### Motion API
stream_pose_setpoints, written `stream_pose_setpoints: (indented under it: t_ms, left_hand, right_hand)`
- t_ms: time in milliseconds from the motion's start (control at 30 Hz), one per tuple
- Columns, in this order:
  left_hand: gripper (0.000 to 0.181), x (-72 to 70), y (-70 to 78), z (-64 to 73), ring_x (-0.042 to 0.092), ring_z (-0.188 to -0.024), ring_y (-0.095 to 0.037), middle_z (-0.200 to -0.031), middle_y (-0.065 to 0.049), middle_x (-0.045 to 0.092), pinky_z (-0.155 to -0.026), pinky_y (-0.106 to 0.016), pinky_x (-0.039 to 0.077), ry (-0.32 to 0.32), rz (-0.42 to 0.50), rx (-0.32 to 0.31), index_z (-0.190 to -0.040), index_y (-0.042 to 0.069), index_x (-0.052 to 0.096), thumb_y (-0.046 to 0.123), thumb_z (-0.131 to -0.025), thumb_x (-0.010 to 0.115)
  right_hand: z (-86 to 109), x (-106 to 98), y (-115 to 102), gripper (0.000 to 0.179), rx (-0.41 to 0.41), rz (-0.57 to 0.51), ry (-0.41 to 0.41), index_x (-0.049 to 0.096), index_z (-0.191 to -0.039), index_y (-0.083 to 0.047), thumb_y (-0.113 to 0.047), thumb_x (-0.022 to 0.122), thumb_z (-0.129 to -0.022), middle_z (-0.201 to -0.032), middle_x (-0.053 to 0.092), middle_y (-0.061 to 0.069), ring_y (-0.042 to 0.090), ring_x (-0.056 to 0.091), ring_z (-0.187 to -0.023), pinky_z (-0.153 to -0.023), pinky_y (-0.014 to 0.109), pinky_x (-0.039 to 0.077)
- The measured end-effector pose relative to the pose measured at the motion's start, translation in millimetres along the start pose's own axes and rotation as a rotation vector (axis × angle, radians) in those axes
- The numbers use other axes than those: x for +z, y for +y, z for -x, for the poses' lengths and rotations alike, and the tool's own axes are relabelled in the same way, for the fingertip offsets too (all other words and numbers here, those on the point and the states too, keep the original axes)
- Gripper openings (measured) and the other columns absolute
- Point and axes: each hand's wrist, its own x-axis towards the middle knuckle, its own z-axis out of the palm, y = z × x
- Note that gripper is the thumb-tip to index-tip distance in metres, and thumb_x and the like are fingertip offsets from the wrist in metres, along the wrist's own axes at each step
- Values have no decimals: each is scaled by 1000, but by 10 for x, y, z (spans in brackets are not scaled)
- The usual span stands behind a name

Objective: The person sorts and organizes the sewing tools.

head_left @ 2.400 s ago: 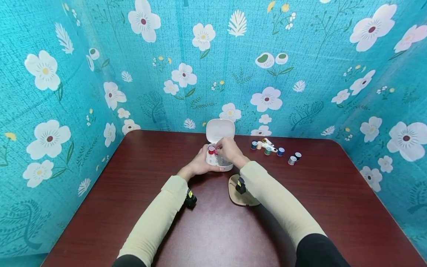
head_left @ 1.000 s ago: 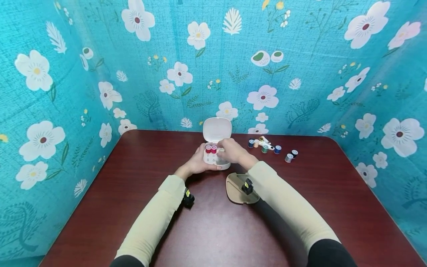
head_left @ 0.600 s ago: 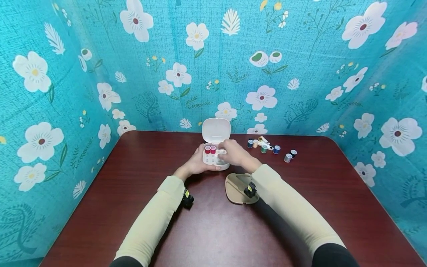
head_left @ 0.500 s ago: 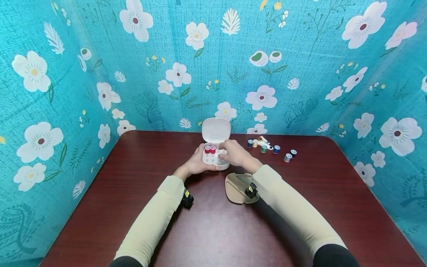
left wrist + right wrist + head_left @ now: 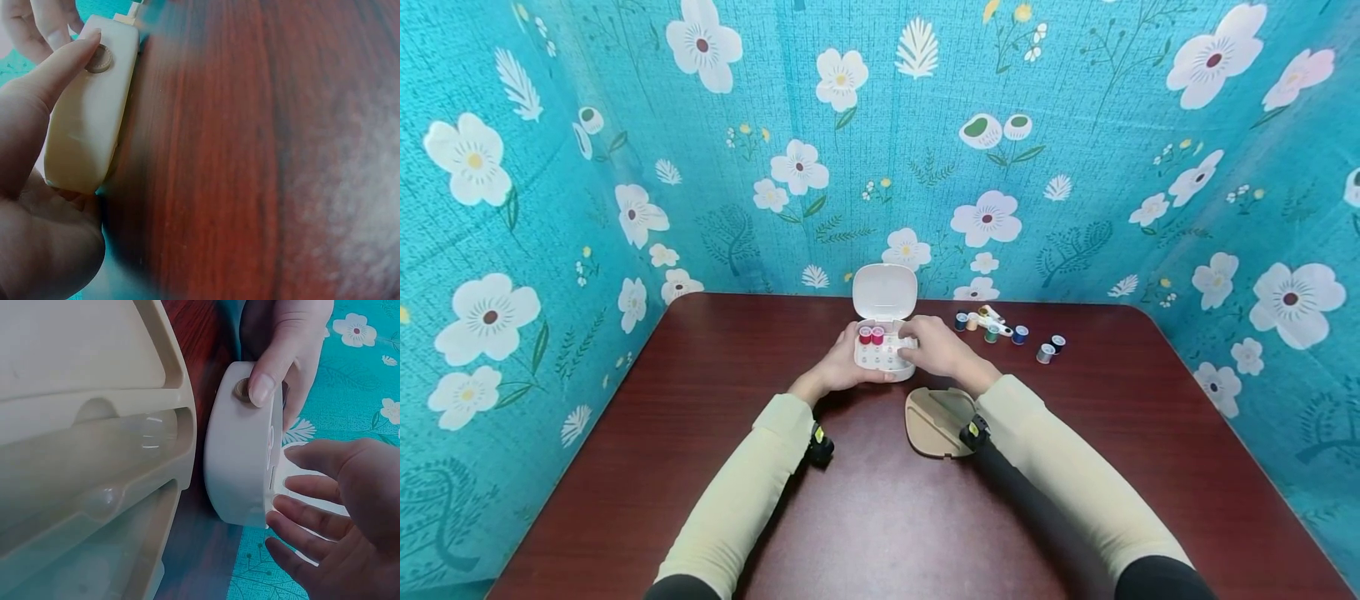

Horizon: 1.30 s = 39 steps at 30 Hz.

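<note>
The white sewing box (image 5: 872, 361) stands on the table with its lid (image 5: 885, 290) raised. Two thread spools, one red (image 5: 866, 336) and one pinkish red (image 5: 877, 336), stand side by side in its back left corner, beside rows of small pegs. My left hand (image 5: 841, 365) grips the box from its left; in the left wrist view the thumb (image 5: 62, 72) lies by the round brown button (image 5: 100, 59) on its front. At the box's right side is my right hand (image 5: 934, 346); in the right wrist view its fingers (image 5: 306, 515) are loosely spread, with nothing between them.
A tan divided tray (image 5: 928, 425) lies in front of the box, under the right wrist. To the right on the table stand several spools, among them green (image 5: 992, 334), blue (image 5: 1019, 335) and silver (image 5: 1045, 353), around a small white tool (image 5: 998, 327).
Earlier my right fingers were at the pinkish red spool inside the box; it now stands free beside the red one. My right hand has shifted right, uncovering more pegs. My left hand keeps its grip.
</note>
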Motion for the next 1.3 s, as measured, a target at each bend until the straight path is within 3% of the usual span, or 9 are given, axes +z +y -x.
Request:
stream_pose_setpoints:
  t_ms: [367, 633, 900, 1067, 1300]
  left_hand:
    - [115, -8, 1, -4, 45, -127, -27, -143, -15, 40, -112, -46, 37, -5, 17, -9, -154, 12, 24, 36, -69, 97]
    - [115, -3, 5, -8, 44, -130, -29, -145, -16, 40, -113, -47, 35, -2, -3, 0, -156, 12, 24, 35, -69, 96]
    - [118, 1, -10, -15, 44, -130, -29, -144, -15, 41, -114, -46, 35, 5, 1, 6, -156, 11, 24, 34, -67, 98]
    - [119, 6, -20, -22, 43, -131, -29, -145, -15, 40, -114, -47, 34, 4, 4, 4, -157, 11, 24, 35, -67, 98]
    - [116, 6, -7, 0, 44, -130, -29, -144, -18, 41, -113, -45, 36, 15, 6, -5, -155, 10, 26, 34, -67, 97]
  right_hand:
    - [108, -66, 40, 30, -15, -36, 23, 71, -119, 5, -13, 72, -95, -113, 69, 21, 32, 62, -95, -81, 41, 54]
    - [185, -78, 119, 31, 8, -39, 14, 70, -120, 5, -14, 72, -94, -116, 69, 20, 35, 64, -108, -95, 47, 52]
    - [230, -69, 217, 29, 8, -30, 46, 72, -116, 4, -12, 75, -92, -112, 71, 18, 32, 65, -109, -99, 50, 50]
    - [300, -81, 269, 28, 36, -48, 49, 72, -116, 2, -14, 74, -93, -112, 70, 17, 32, 65, -109, -98, 50, 51]
    - [400, -113, 375, 26, 65, -42, 96, 72, -114, 1, -13, 75, -92, -104, 70, 15, 29, 64, -96, -87, 48, 53]
